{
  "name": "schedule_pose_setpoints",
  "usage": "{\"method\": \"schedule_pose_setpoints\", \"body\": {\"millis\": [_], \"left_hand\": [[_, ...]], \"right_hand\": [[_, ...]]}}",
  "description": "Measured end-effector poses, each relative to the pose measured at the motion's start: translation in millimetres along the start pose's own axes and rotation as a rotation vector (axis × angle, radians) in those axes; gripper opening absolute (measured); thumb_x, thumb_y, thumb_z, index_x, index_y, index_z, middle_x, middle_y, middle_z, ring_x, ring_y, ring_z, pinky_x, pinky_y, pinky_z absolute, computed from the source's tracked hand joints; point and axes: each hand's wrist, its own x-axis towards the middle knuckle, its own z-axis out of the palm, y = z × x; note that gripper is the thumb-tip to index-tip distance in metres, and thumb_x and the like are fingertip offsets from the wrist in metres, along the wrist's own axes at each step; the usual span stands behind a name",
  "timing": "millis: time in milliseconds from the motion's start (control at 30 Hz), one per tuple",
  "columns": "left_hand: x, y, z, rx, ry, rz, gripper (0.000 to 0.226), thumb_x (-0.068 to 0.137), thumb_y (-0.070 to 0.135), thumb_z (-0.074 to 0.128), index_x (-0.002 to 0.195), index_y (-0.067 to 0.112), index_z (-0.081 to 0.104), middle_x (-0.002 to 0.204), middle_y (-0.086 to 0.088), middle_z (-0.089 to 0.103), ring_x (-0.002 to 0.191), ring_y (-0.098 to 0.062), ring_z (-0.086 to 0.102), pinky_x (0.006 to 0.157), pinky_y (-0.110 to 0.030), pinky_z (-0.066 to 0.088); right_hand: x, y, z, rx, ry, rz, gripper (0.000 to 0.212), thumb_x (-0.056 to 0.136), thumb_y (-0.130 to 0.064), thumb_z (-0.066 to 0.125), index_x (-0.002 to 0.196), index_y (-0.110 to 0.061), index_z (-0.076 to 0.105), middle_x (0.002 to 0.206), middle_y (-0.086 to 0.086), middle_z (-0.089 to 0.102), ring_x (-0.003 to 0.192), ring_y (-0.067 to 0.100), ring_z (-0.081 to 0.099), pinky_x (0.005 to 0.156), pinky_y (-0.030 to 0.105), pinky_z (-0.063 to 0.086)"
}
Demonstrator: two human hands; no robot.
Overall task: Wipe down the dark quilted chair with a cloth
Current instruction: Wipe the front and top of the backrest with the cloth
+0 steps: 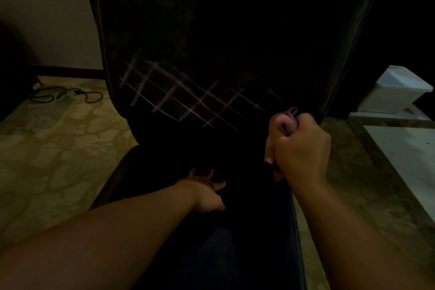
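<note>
Pink cloth bunched in right hand, dark chair

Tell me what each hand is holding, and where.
Right hand grips the pink cloth, bunched in its fist. Left hand rests open on the chair seat, holding nothing.

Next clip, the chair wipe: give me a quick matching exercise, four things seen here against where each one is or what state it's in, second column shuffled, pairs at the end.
Things:
1. pink cloth
2. left hand
3. black cable
4. white lidded bin

Places or states:
A. lying in loops on the patterned floor, left of the chair
B. bunched in the right hand
C. standing at the right edge of view
D. fingers spread on the dark seat

Pairs: 1-B, 2-D, 3-A, 4-C
</note>
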Motion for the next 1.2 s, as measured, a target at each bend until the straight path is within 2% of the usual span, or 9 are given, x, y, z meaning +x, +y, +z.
{"method": "schedule_pose_setpoints", "body": {"millis": [133, 300, 400, 500, 633, 767, 900, 1033, 1200], "left_hand": [[-1.8, 1.2, -0.6, 0.022, 0.01, 0.0, 0.079, 0.094, 0.066, 0.051, 0.158, 0.054, 0.008, 0.17, 0.007, -0.014, 0.154, -0.039, -0.018, 0.124, -0.058, -0.001], [4.9, -1.4, 3.4, 0.026, 0.02, -0.011, 0.083, 0.088, 0.073, 0.05, 0.157, 0.057, 0.007, 0.17, 0.006, -0.014, 0.153, -0.04, -0.02, 0.125, -0.06, 0.001], [4.0, -1.2, 2.8, 0.019, 0.018, -0.015, 0.082, 0.089, 0.071, 0.052, 0.156, 0.058, 0.007, 0.17, 0.009, -0.015, 0.154, -0.039, -0.019, 0.124, -0.06, 0.003], [-1.4, -3.3, -0.5, -0.017, 0.007, 0.014, 0.078, 0.092, 0.067, 0.052, 0.156, 0.058, 0.009, 0.17, 0.012, -0.015, 0.154, -0.036, -0.019, 0.124, -0.06, 0.004], [-0.8, -4.3, 3.1, 0.008, 0.017, 0.001, 0.079, 0.091, 0.069, 0.052, 0.155, 0.06, 0.007, 0.169, 0.014, -0.015, 0.154, -0.036, -0.019, 0.124, -0.061, 0.007], [0.0, -0.4, 3.6, 0.037, 0.032, -0.018, 0.081, 0.089, 0.072, 0.051, 0.155, 0.06, 0.005, 0.169, 0.013, -0.016, 0.154, -0.037, -0.018, 0.123, -0.06, 0.006], [-2.1, -1.2, 1.5, 0.018, 0.018, -0.012, 0.081, 0.089, 0.069, 0.054, 0.155, 0.06, 0.007, 0.169, 0.013, -0.016, 0.155, -0.036, -0.019, 0.123, -0.06, 0.006], [-4.3, -3.4, 1.8, 0.006, 0.018, 0.009, 0.08, 0.09, 0.068, 0.053, 0.155, 0.061, 0.007, 0.169, 0.013, -0.016, 0.154, -0.035, -0.019, 0.123, -0.061, 0.005], [-4.7, -0.6, 1.3, 0.032, 0.018, -0.008, 0.081, 0.09, 0.07, 0.052, 0.155, 0.06, 0.005, 0.17, 0.012, -0.016, 0.154, -0.036, -0.019, 0.123, -0.061, 0.006]], "right_hand": [[-9.4, 15.9, 16.2, 0.009, -0.018, 0.128, 0.026, 0.089, -0.041, 0.062, 0.081, -0.018, 0.052, 0.072, 0.003, 0.061, 0.063, 0.023, 0.063, 0.052, 0.037, 0.054], [-18.1, 20.8, 35.9, 0.121, -0.112, 0.347, 0.02, 0.091, -0.025, 0.063, 0.079, -0.015, 0.051, 0.064, 0.0, 0.059, 0.065, 0.027, 0.067, 0.049, 0.028, 0.049], [-12.5, 6.0, 33.9, 0.128, 0.031, 0.263, 0.026, 0.088, -0.037, 0.066, 0.08, -0.012, 0.06, 0.07, 0.003, 0.064, 0.067, 0.023, 0.066, 0.06, 0.037, 0.057], [-1.7, -6.2, 18.6, 0.23, 0.144, 0.115, 0.027, 0.089, -0.038, 0.068, 0.075, -0.018, 0.056, 0.066, -0.001, 0.061, 0.058, 0.009, 0.06, 0.053, 0.027, 0.052], [-5.2, -3.6, 17.3, 0.182, 0.099, 0.225, 0.027, 0.088, -0.035, 0.07, 0.074, -0.019, 0.052, 0.071, -0.001, 0.059, 0.063, 0.017, 0.06, 0.052, 0.029, 0.042], [-21.9, 2.4, 35.7, 0.16, -0.019, 0.376, 0.026, 0.089, -0.034, 0.07, 0.081, -0.014, 0.055, 0.067, -0.003, 0.057, 0.065, 0.02, 0.063, 0.054, 0.028, 0.048], [-14.0, -11.5, 26.4, 0.143, 0.015, 0.262, 0.026, 0.089, -0.033, 0.069, 0.077, -0.013, 0.057, 0.066, -0.006, 0.055, 0.062, 0.009, 0.056, 0.048, 0.018, 0.037], [-5.4, -24.2, 13.6, 0.22, 0.088, 0.165, 0.028, 0.091, -0.03, 0.069, 0.073, -0.016, 0.053, 0.065, -0.006, 0.054, 0.055, 0.001, 0.051, 0.044, 0.009, 0.037], [-20.5, 2.8, 35.9, -0.054, -0.143, 0.241, 0.025, 0.091, -0.034, 0.062, 0.078, -0.014, 0.053, 0.062, 0.002, 0.061, 0.056, 0.023, 0.062, 0.044, 0.031, 0.049]]}}
